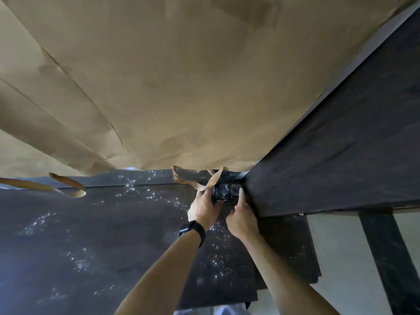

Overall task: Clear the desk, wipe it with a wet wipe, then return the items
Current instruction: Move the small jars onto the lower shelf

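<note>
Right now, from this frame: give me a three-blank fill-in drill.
The left hand and right hand hold a small object coloured ____.
The wristband sits on the ____ wrist.
The big paper bag is ____ in colour.
Missing: black; left; brown.

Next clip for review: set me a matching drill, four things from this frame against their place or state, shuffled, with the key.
1 brown paper bag
2 small black object
3 black wristband
4 far-left paper handle

A on the left wrist
B fills the top of the view
C hangs free, untouched
D gripped between left hand and right hand

Pairs: 1-B, 2-D, 3-A, 4-C
</note>
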The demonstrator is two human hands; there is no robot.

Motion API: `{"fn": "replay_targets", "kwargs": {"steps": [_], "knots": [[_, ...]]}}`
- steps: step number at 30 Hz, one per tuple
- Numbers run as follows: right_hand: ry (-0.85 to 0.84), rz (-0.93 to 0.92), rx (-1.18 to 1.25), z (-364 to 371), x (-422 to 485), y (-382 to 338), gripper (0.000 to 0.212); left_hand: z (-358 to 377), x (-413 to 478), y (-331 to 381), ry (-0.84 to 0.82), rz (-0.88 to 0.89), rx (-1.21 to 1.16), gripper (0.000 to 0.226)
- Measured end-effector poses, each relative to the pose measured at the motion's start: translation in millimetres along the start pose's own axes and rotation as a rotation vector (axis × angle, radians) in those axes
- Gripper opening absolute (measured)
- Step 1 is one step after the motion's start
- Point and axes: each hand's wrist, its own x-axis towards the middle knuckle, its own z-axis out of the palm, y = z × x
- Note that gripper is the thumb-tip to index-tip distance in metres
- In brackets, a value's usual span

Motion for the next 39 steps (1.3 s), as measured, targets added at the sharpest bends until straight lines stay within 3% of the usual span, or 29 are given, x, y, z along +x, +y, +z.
{"fn": "replay_targets", "kwargs": {"steps": [2,8,13,17,20,23,30,39], "knots": [[0.009,0.032,-0.037,-2,4,-2,0.081,1,-3,-1,0.017,0.035,0.026,0.08],[0.016,0.091,-0.12,0,27,-13,0.078,5,-32,-29,0.055,0.017,0.077,0.054],[0.056,0.055,-0.354,0,45,-23,0.034,-3,-63,-58,0.123,-0.095,-0.065,0.05],[0.076,-0.078,-0.548,1,31,-25,0.028,-8,-87,-73,0.202,-0.161,-0.117,0.05],[0.095,-0.196,-0.426,0,3,-14,0.042,-6,-105,-78,0.267,-0.186,-0.163,0.052],[0.073,-0.279,-0.267,-5,-37,19,0.038,1,-124,-70,0.282,-0.179,-0.161,0.053],[0.008,-0.199,-0.054,-51,-98,159,0.039,62,-161,10,0.173,-0.05,-0.11,0.055],[0.214,-0.132,0.114,-144,-87,289,0.041,170,-175,145,0.128,0.109,-0.018,0.063]]}}
